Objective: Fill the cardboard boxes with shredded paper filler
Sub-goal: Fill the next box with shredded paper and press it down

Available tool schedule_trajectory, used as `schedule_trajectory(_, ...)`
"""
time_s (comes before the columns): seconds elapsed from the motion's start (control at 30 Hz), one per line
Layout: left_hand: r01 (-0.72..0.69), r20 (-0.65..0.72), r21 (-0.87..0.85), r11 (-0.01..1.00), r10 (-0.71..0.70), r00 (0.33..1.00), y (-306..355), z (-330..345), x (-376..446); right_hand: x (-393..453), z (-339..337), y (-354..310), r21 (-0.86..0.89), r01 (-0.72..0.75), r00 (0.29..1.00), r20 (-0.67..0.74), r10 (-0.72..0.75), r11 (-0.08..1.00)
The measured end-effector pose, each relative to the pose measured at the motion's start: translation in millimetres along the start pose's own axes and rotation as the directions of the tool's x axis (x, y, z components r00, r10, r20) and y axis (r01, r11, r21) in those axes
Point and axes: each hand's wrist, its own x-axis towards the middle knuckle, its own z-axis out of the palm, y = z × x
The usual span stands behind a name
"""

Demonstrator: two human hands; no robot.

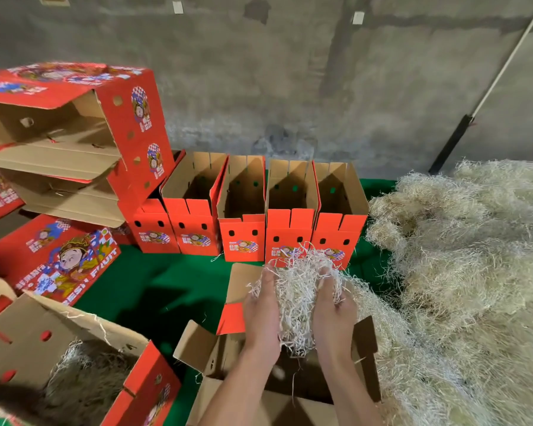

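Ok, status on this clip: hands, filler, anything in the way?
Left hand and right hand hold a clump of shredded paper between them, above the open box. Back-row boxes look empty. Nothing in the way.

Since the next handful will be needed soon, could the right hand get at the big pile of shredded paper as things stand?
Probably yes: the pile lies open beside the right hand, nothing between; it must first drop its filler clump.
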Motion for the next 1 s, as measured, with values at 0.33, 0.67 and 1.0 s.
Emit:
schedule_trajectory(0.33, -0.048, 0.053, 0.061, 0.997, 0.045, 0.998, 25, -12, 20, -7, -18, 21, -0.157, -0.270, 0.952, 0.105, 0.288, 0.950)
schedule_trajectory(0.67, 0.076, 0.319, -0.057, 0.996, -0.054, 0.946, 25, -24, 0, 33, -14, -27, -0.073, -0.231, 0.968, 0.079, 0.236, 0.970)
schedule_trajectory(1.0, 0.235, 0.369, -0.293, 0.927, -0.117, 0.922, 40, -24, 24, 8, -7, 0, 0.026, -0.260, 0.957, 0.139, 0.254, 0.965)
